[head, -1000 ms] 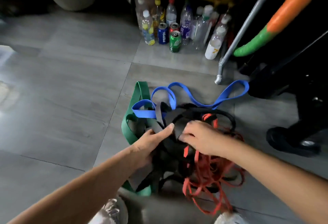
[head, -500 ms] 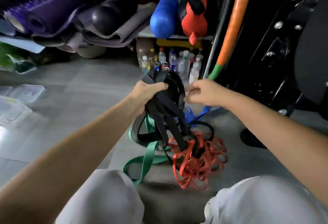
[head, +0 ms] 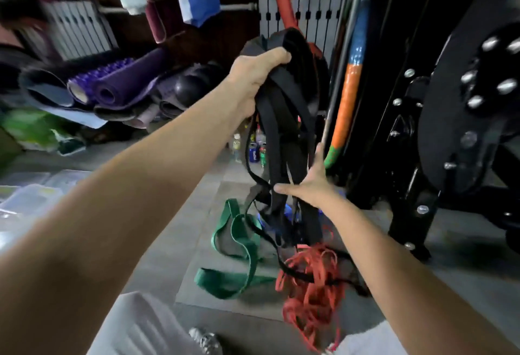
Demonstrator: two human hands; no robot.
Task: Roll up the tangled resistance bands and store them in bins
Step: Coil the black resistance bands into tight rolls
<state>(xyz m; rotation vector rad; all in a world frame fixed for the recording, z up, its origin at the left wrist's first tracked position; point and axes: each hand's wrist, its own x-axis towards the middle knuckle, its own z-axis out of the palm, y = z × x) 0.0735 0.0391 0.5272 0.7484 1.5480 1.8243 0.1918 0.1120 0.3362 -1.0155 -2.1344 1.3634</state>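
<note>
Aloft, bands (head: 277, 135) (black) below left hand (head: 253, 81)

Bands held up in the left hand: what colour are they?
Black. The head view shows the bands hanging from the left hand.

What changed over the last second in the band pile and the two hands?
The left hand took hold of the black bands and lifted them up from the floor; they hang from its grip. The right hand let go near the top, moved down and now touches the hanging straps with open fingers. The green band and red bands stayed on the floor.
</note>
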